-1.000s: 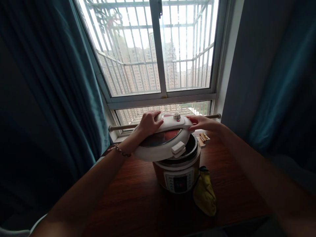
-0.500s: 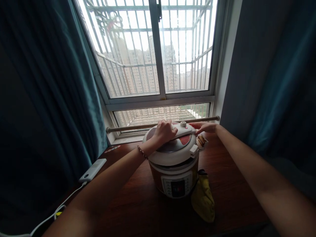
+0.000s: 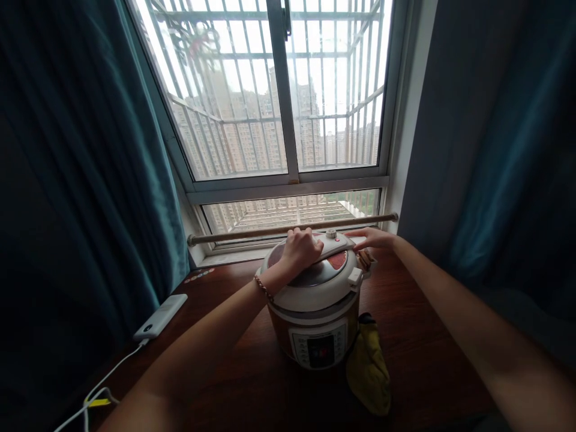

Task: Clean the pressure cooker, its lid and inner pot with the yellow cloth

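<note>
A white and brown electric pressure cooker (image 3: 275, 327) stands upright on the table, its control panel facing me. Its lid (image 3: 290, 300) rests down over the pot, with a white handle (image 3: 338, 245) across the top. My left hand (image 3: 300, 249) is closed around the left part of that handle. At the handle's far right end my right hand (image 3: 374, 237) pinches the edge, thumb on the near side and fingers behind, partly hidden. A yellow-green cloth item with a black end (image 3: 369, 369) lies against the cooker's right front.
A white power strip (image 3: 161, 317) with a cable lies on the left of the dark red wooden table (image 3: 234, 372). Small brown items (image 3: 366, 259) sit beside the cooker's right side. A horizontal rod (image 3: 252, 233) spans the window behind, and blue curtains (image 3: 135, 180) hang at both sides.
The lid's front edge has come down, narrowing the dark gap above the pot. Both hands have stayed on the lid and moved down with it. My view has shifted slightly.
</note>
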Motion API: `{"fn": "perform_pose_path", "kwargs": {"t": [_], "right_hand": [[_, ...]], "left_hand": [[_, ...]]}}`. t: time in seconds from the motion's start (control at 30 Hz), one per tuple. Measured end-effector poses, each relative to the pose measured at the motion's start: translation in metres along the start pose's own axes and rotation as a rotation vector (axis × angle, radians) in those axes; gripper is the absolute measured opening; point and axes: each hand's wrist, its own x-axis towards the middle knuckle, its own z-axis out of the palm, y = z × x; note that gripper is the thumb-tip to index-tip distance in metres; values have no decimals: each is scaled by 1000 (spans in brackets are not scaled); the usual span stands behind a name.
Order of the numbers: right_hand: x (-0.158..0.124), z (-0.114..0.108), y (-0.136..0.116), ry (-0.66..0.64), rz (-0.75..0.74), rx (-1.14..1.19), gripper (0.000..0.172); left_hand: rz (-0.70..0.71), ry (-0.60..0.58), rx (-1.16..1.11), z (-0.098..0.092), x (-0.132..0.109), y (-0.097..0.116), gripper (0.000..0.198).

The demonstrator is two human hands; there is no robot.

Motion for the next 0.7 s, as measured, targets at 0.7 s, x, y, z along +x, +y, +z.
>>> {"fn": "perform_pose_path", "kwargs": {"t": [0.7], "right_hand": [[-100,127,-29,738,-106,-316,29]], "left_hand": [[149,-194,-248,-5,0,-31,69]]}}
